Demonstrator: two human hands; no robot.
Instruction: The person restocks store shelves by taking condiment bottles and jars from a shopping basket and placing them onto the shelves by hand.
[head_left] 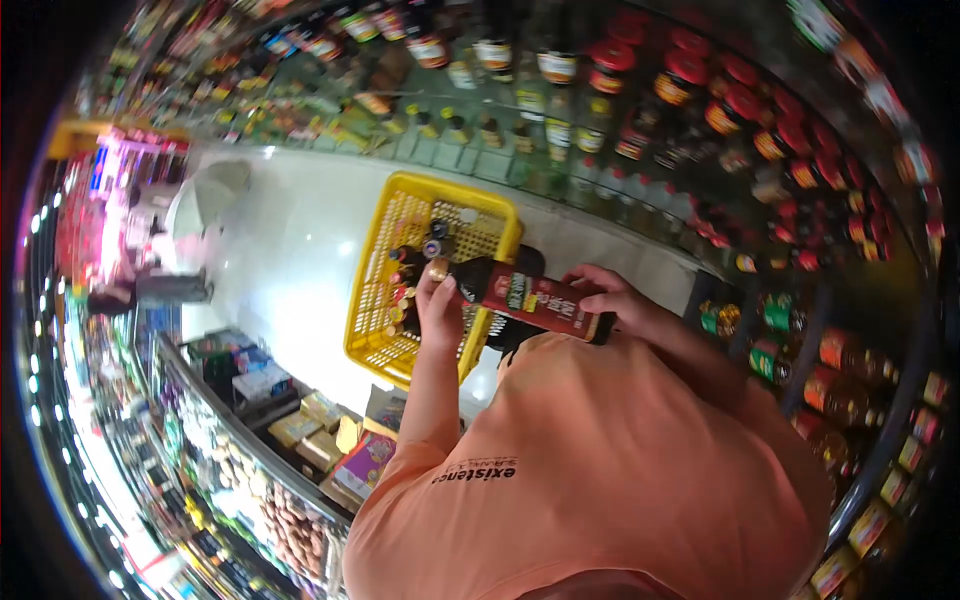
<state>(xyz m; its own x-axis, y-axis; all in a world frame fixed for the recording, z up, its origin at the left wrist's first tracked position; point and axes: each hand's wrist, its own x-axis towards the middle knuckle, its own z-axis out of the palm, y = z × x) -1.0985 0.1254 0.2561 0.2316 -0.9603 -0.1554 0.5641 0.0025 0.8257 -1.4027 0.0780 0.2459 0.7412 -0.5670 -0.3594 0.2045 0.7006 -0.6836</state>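
My left hand (438, 308) is closed around the capped neck end of a dark sauce bottle (540, 301) with a red label and a gold-coloured cap. At the other end, my right hand (606, 292) grips the bottle near its base. The bottle lies nearly sideways in front of my orange shirt, its label facing up. Just beyond my left hand stands a yellow plastic basket (357, 300) on the floor, with several dark bottles (436, 240) inside. My left forearm hides part of the basket's near side.
Shelves of bottles and red-lidded jars (683, 75) run along the far side and right. Large bottles (840, 390) fill the lower right racks. Boxes (320, 430) and a produce display (290, 530) stand at lower left. Another person (165, 288) is farther off on the left.
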